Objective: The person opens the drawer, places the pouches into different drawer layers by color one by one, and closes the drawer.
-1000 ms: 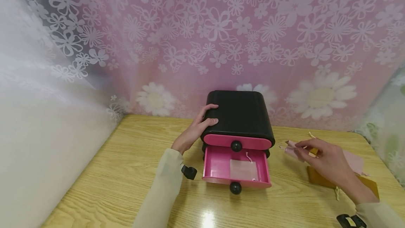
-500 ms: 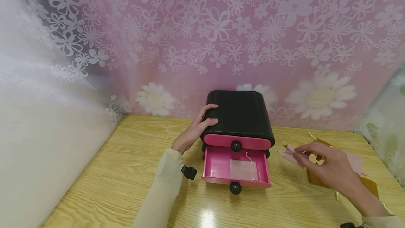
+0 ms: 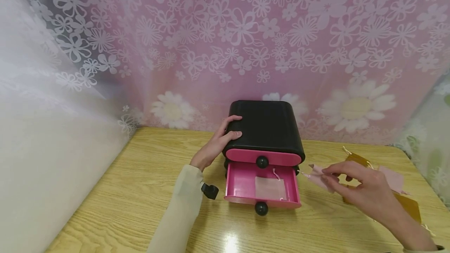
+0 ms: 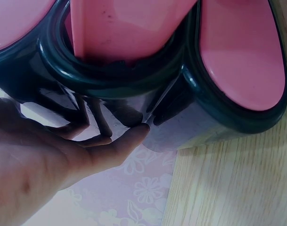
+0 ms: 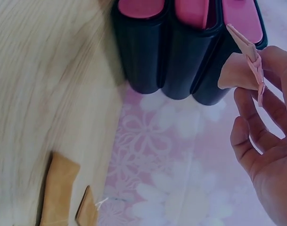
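Note:
A black drawer cabinet (image 3: 263, 124) with pink drawer fronts stands on the table. Its middle drawer (image 3: 240, 179) is pulled out, and a pale pink drawstring pouch (image 3: 268, 188) lies inside on the right. My left hand (image 3: 218, 141) rests against the cabinet's left side, fingers over its top edge; the left wrist view shows the fingertips touching the glossy black side (image 4: 129, 108). Just right of the open drawer, my right hand (image 3: 369, 186) pinches another pale pink drawstring pouch (image 3: 319, 178) between thumb and fingers, above the table. In the right wrist view this pouch (image 5: 240, 73) looks folded.
Behind the right hand lie mustard-brown pouches (image 3: 408, 206) with pale cords and one more pink pouch (image 3: 391, 179). A round black knob (image 3: 261, 208) sticks out from the open drawer. A flowered pink curtain (image 3: 225, 50) hangs behind the wooden table (image 3: 140, 190).
My right hand has moved left with the pink pouch, away from the brown pouches and closer to the open drawer. My left hand and the cabinet stay in place.

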`<state>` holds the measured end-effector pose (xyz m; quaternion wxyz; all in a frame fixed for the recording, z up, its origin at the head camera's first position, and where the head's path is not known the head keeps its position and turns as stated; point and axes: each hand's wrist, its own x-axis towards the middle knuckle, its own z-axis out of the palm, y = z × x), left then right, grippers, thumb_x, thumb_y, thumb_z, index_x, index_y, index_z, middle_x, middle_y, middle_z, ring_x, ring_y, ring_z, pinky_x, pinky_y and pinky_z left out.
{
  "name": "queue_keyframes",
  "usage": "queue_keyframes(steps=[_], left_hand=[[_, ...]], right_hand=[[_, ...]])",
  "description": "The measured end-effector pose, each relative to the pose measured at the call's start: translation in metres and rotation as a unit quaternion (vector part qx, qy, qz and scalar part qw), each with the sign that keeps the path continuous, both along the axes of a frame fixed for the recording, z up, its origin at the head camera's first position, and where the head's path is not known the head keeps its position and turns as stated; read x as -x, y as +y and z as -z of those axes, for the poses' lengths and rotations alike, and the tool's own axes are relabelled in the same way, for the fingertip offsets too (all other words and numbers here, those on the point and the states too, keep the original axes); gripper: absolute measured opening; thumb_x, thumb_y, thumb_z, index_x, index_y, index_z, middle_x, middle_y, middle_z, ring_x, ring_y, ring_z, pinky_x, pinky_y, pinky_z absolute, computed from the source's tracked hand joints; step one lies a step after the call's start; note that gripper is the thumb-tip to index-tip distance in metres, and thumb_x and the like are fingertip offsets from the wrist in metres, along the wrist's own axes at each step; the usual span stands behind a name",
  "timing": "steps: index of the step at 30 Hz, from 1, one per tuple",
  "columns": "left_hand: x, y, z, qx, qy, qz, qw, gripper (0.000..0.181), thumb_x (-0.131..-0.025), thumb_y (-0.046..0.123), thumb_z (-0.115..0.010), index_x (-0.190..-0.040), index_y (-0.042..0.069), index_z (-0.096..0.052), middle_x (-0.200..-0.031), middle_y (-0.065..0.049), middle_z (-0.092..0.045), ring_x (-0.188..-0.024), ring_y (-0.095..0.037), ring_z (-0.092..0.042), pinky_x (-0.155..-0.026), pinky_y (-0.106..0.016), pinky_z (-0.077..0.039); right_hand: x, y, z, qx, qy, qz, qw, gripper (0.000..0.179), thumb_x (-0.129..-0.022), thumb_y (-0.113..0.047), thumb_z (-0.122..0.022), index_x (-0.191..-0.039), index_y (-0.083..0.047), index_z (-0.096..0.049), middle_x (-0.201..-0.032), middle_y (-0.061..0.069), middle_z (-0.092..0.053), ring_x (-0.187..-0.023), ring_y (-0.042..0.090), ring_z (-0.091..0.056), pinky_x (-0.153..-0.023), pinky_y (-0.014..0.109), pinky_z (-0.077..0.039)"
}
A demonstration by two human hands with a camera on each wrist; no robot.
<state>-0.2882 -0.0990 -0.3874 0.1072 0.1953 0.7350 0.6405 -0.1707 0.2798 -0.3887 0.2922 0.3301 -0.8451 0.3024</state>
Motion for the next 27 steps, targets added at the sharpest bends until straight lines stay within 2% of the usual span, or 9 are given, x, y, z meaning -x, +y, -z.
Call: queue_keyframes(steps=[7,14,23,27], left_hand=[[0.000,-0.001,0.000,-0.003,-0.004,0.001,1.0000,0.047,-0.102,0.034,-0.055,-0.146,0.045,-0.041,-0.153,0.000,-0.041,-0.128,-0.024,-0.057,-0.114,-0.048,-0.041],[-0.002,-0.001,-0.001,0.000,-0.003,-0.002,1.0000,0.048,-0.102,0.035,-0.055,-0.147,0.045,-0.041,-0.155,0.001,-0.039,-0.130,-0.024,-0.056,-0.115,-0.050,-0.040],[-0.001,0.000,-0.001,0.002,-0.002,0.001,1.0000,0.047,-0.102,0.035,-0.055,-0.147,0.045,-0.041,-0.158,0.003,-0.034,-0.134,-0.024,-0.051,-0.117,-0.052,-0.037],[0.000,0.000,-0.001,-0.001,-0.003,0.004,1.0000,0.048,-0.102,0.035,-0.055,-0.147,0.045,-0.041,-0.157,0.002,-0.035,-0.134,-0.024,-0.052,-0.117,-0.052,-0.037]], right_hand=[[-0.004,-0.013,-0.005,0.004,-0.008,-0.012,0.9999,0.059,-0.054,0.014,-0.089,-0.100,-0.021,-0.077,-0.089,-0.012,-0.072,-0.078,-0.011,-0.057,-0.068,0.008,-0.048],[-0.007,-0.020,-0.007,0.005,-0.036,-0.011,0.9993,0.053,-0.059,0.012,-0.089,-0.099,-0.021,-0.078,-0.090,-0.013,-0.072,-0.079,-0.011,-0.057,-0.068,0.008,-0.048],[-0.009,-0.030,-0.005,0.015,-0.041,-0.021,0.9989,0.054,-0.059,0.012,-0.090,-0.100,-0.020,-0.078,-0.092,-0.010,-0.074,-0.083,-0.009,-0.058,-0.070,0.008,-0.049],[-0.009,-0.037,-0.003,0.027,-0.023,-0.038,0.9987,0.055,-0.057,0.011,-0.090,-0.101,-0.019,-0.078,-0.092,-0.008,-0.075,-0.083,-0.008,-0.059,-0.069,0.008,-0.049]])
